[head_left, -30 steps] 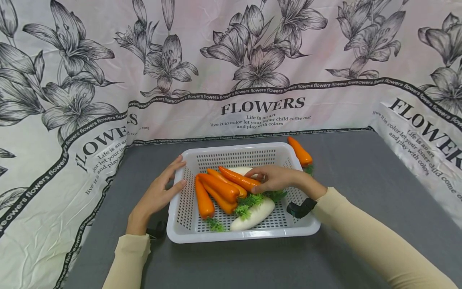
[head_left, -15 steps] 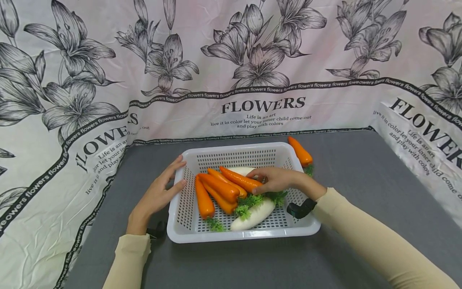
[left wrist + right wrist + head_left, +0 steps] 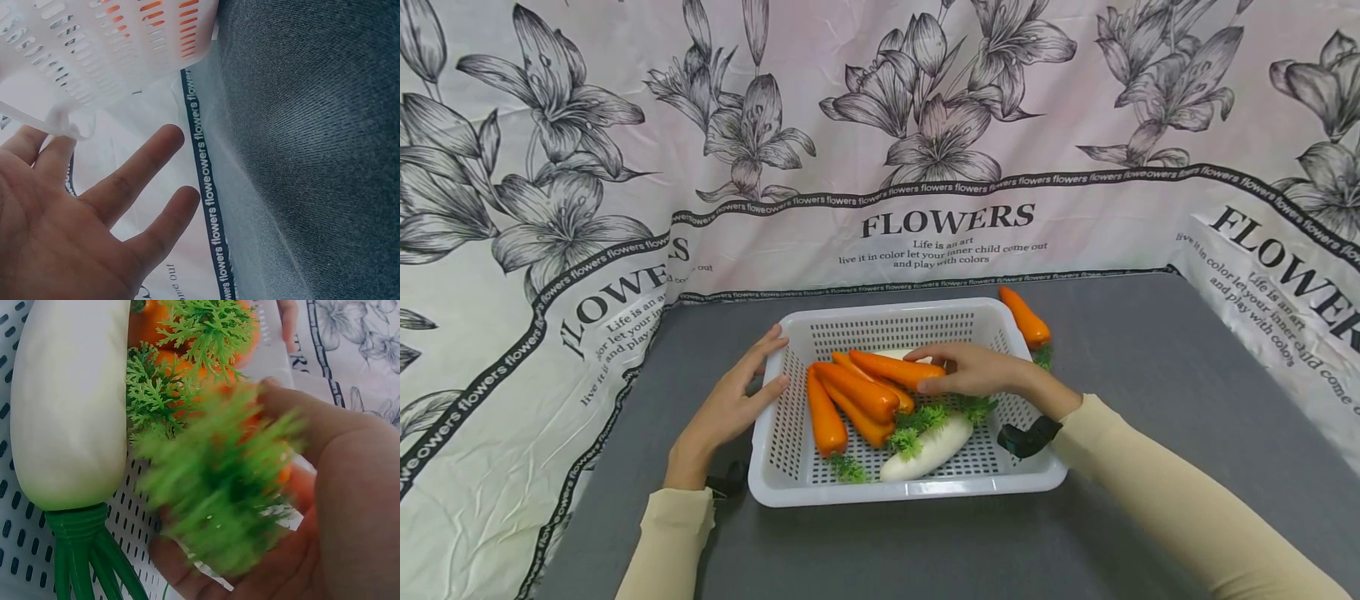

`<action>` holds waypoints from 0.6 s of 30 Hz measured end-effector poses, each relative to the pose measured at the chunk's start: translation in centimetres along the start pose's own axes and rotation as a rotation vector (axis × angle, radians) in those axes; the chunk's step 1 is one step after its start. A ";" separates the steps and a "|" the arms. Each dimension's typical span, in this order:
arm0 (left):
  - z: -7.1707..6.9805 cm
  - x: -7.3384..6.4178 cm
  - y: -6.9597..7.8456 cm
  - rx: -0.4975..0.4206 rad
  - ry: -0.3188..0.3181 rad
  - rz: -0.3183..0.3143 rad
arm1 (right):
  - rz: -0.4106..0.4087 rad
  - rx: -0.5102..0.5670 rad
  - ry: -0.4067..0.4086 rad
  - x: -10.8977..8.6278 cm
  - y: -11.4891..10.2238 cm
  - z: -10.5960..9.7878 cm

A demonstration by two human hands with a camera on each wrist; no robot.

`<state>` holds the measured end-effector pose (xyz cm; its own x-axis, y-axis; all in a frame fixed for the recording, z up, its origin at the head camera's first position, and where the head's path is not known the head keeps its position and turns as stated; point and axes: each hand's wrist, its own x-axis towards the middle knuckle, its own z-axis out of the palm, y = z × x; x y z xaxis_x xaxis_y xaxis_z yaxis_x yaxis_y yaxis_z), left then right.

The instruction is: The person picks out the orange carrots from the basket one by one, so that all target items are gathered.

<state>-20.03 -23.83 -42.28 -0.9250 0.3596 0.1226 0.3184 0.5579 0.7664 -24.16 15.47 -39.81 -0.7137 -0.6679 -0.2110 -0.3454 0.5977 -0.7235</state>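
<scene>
In the head view my right hand (image 3: 973, 369) reaches into a white perforated basket (image 3: 910, 497) and grips an orange carrot (image 3: 891, 368) by its thick, leafy end. That carrot lies across the other carrots (image 3: 859, 392). Its green leaves (image 3: 219, 481) look blurred inside the hand in the right wrist view. My left hand (image 3: 730, 408) rests at the basket's left rim, thumb and fingertips touching it. Two fingers (image 3: 140, 169) stretch out straight past the rim in the left wrist view. A white radish (image 3: 928, 452) lies near the front, and another radish (image 3: 891, 353) is partly hidden behind the carrots.
One more carrot (image 3: 1024, 317) lies on the grey table (image 3: 1150, 350), just outside the basket's far right corner. A white cloth (image 3: 955, 242) printed with flowers hangs along the back and sides.
The carrot in my right hand has turned to lie more level, its tip shifting slightly left and its thick end rising. My left hand keeps its place on the rim.
</scene>
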 end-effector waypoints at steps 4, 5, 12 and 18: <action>0.0 0.0 0.0 -0.001 0.003 0.000 | -0.007 0.003 0.034 0.0 -0.1 0.0; 0.0 0.0 0.0 -0.001 0.003 -0.001 | -0.010 0.004 0.043 0.0 -0.1 0.0; 0.0 0.0 -0.1 0.006 0.006 0.003 | -0.066 0.007 0.085 -0.1 -0.1 0.0; 0.0 0.1 -0.2 0.013 0.009 0.008 | -0.057 0.001 0.116 -0.1 -0.2 -0.1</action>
<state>-20.14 -23.91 -42.41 -0.9243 0.3573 0.1339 0.3281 0.5648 0.7572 -24.09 15.46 -39.54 -0.7586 -0.6451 -0.0916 -0.3872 0.5594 -0.7329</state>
